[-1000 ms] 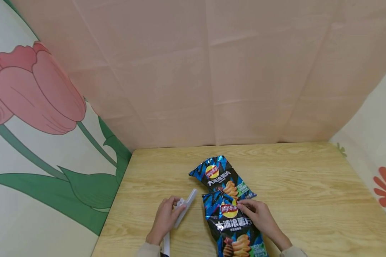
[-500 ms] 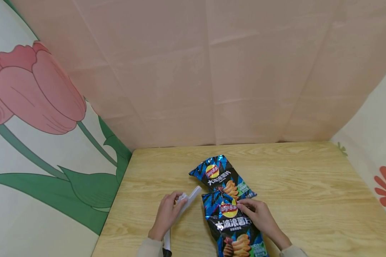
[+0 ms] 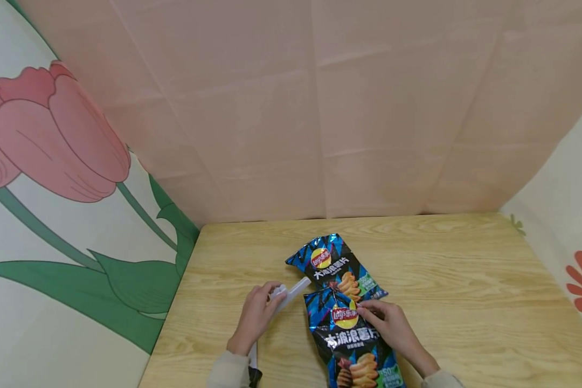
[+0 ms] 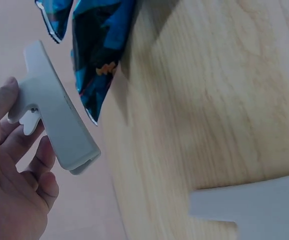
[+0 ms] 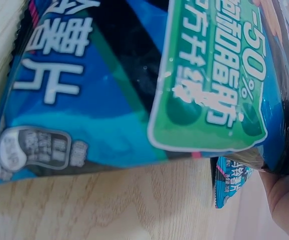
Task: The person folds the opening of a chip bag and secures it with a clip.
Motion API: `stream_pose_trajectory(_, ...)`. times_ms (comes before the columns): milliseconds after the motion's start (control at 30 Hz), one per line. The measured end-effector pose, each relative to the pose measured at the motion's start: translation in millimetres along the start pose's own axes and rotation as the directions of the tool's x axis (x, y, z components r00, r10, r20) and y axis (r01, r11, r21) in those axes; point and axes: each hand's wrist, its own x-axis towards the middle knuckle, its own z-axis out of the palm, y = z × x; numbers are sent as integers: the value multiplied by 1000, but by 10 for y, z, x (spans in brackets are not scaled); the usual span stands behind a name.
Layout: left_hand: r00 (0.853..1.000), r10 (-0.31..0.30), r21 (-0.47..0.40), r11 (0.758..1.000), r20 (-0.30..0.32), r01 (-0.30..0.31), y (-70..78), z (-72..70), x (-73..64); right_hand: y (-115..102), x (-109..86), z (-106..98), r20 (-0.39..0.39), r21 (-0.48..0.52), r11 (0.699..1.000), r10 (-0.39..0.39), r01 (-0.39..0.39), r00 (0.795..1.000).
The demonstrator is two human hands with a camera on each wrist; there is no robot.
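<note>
Head view: you are apparently setting up a clipping step, your left hand [image 3: 258, 313] pinching a whitish plastic bar-shaped clip [image 3: 293, 293] beside the nearer blue-and-black foil chip bag [image 3: 351, 345], your right hand [image 3: 390, 327] pinching that bag near its top, the next move probably calling for alignment.

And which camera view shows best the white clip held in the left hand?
The left wrist view: there the white clip appears large, with its long bar in plain sight. The head view shows it small, partly covered by the left hand. The right wrist view does not show it.
</note>
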Motion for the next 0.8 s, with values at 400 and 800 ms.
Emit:
stream_pose_trajectory(400, 999, 20, -10, 1000, 26, -20, 106, 14, 85, 4, 1, 7, 1, 6, 1000, 9, -9, 1000)
stream_pose_trajectory(800, 996, 89, -1, 996, 20, -89, 201, 16, 175, 2, -2, 0, 4, 1, 1000, 7, -7, 1000)
